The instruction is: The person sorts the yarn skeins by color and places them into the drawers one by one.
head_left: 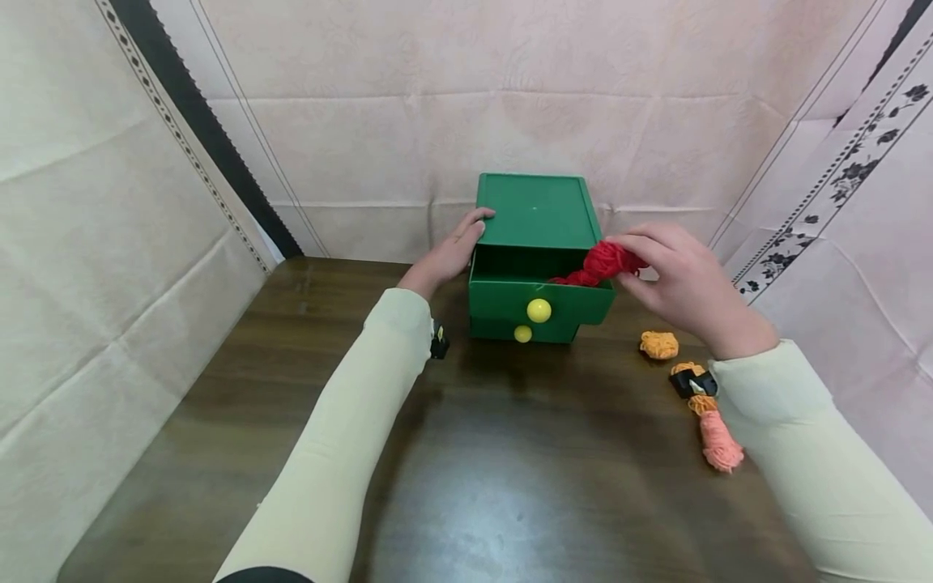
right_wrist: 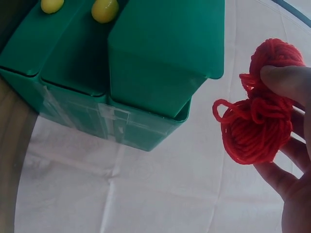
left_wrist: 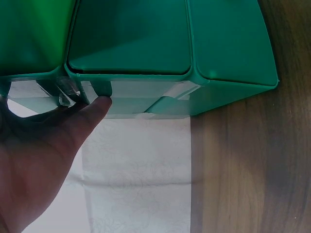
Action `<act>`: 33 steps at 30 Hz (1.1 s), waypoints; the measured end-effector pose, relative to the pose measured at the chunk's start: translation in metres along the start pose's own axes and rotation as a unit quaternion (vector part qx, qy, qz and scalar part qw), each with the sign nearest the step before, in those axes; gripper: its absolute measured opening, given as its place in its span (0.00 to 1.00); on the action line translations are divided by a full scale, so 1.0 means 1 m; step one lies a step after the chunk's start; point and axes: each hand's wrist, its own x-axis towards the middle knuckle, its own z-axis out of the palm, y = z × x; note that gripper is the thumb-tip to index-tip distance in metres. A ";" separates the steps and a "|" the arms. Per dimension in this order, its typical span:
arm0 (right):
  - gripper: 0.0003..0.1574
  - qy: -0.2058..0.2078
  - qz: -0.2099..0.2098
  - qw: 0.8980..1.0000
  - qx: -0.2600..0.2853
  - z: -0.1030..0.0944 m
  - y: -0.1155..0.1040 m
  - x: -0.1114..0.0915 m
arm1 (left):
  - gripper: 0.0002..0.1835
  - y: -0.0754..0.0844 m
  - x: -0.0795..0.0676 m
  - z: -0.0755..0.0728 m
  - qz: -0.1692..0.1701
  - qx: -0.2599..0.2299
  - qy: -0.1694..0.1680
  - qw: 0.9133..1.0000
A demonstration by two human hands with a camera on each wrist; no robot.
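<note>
A green drawer box [head_left: 537, 212] stands at the back of the table, its upper drawer [head_left: 499, 304] pulled out. My left hand [head_left: 448, 253] rests against the box's left side, fingertips at the top edge. In the left wrist view, a digit presses on the taped green side [left_wrist: 131, 90]. My right hand [head_left: 685, 279] pinches a red yarn skein [head_left: 607, 261] at the drawer's right rim, one end of it hanging over the opening. The right wrist view shows the skein [right_wrist: 257, 131] bunched in two lobes, with a loose loop and the thumb across its upper lobe.
An orange yarn bundle [head_left: 659, 345] lies right of the box. Nearer me is a pink-and-orange yarn skein [head_left: 720, 444], partly hidden by my right wrist's black camera [head_left: 692, 383]. Yellow knobs [head_left: 538, 310] stick out from the drawer fronts. White cloth [head_left: 510, 129] hangs behind and at both sides.
</note>
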 end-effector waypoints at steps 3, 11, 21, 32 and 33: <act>0.29 -0.003 -0.002 1.000 0.003 0.002 -0.001 0.002 | 0.22 -0.001 0.000 0.000 0.000 -0.003 -0.001 1.000; 0.27 -0.007 -0.005 1.000 0.008 0.007 -0.004 0.006 | 0.22 -0.001 0.000 0.001 0.002 0.000 -0.001 1.000; 0.27 -0.010 -0.011 1.000 0.015 0.012 -0.007 0.013 | 0.22 -0.001 0.002 0.001 -0.001 -0.007 0.001 1.000; 0.27 -0.034 -0.012 0.999 0.015 0.016 -0.011 0.020 | 0.19 -0.024 0.022 0.000 0.015 -0.010 0.016 1.000; 0.27 -0.038 -0.012 0.999 0.015 0.016 -0.011 0.021 | 0.19 -0.025 0.022 0.000 0.016 -0.011 0.016 1.000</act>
